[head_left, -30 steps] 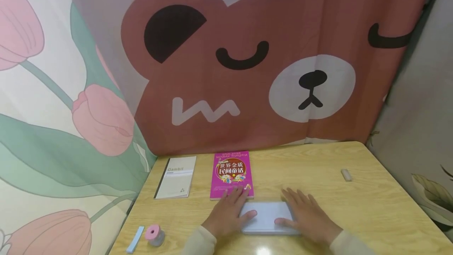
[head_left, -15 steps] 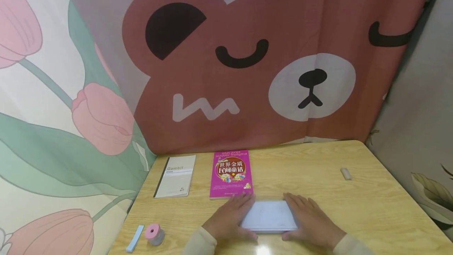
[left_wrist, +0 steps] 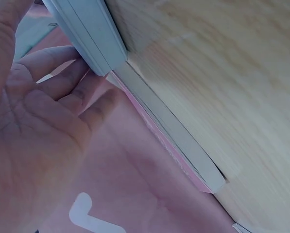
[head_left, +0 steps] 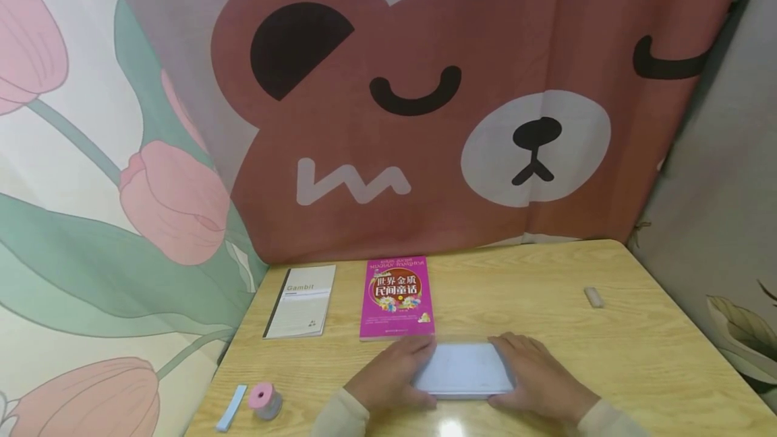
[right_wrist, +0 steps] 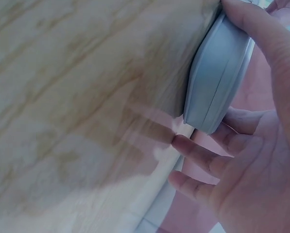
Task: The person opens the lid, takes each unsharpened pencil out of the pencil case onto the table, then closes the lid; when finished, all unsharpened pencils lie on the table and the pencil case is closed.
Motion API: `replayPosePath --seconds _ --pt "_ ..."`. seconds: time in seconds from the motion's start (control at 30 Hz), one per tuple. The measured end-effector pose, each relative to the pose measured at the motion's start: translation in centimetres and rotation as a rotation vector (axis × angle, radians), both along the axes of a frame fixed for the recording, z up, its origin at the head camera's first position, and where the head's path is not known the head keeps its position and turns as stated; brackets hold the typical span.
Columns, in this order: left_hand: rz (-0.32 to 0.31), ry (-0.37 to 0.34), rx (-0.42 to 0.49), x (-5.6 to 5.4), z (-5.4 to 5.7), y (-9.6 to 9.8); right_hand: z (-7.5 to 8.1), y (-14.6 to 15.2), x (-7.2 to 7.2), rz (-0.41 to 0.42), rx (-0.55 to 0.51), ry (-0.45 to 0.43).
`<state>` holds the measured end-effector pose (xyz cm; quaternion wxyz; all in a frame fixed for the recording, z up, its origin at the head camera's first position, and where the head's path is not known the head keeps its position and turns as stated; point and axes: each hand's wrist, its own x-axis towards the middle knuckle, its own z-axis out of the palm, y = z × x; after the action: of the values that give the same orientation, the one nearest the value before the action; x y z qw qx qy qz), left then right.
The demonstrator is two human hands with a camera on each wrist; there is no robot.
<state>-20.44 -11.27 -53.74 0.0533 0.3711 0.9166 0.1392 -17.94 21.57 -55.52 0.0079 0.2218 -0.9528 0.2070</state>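
Observation:
A light blue flat case [head_left: 464, 369] with rounded corners lies at the front middle of the table, between both hands. My left hand [head_left: 393, 373] grips its left end, thumb at the near edge and fingers at the far corner. At the right end, my right hand [head_left: 540, 377] holds it the same way. Both wrist views show a seam running along the side of the case [right_wrist: 217, 77]. In the left wrist view, the fingers of the left hand [left_wrist: 38, 111] curl by the far corner of the case.
Behind the case lies a pink book [head_left: 396, 315], with a white notebook [head_left: 300, 309] to its left. A pink-topped spool [head_left: 265, 401] and a light blue strip [head_left: 231, 408] sit at front left. A small greyish block [head_left: 593, 297] lies at right on the wooden table [head_left: 643, 356].
Both thumbs have slid from the top of the case down to its near edge. The fingers have drawn in around its ends, while the case has stayed nearly in place.

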Motion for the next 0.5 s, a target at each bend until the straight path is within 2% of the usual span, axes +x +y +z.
replayPosePath --seconds 0.13,0.37,0.5 --pt "0.007 -0.011 0.015 -0.1 0.1 0.1 0.0 0.1 -0.3 -0.011 -0.001 -0.033" --pt "0.01 0.015 0.023 -0.7 -0.1 0.1 0.2 0.1 -0.6 0.006 0.009 -0.025" --pt "0.019 -0.01 0.031 -1.1 0.0 0.2 0.3 0.0 -0.9 0.015 0.012 -0.008"
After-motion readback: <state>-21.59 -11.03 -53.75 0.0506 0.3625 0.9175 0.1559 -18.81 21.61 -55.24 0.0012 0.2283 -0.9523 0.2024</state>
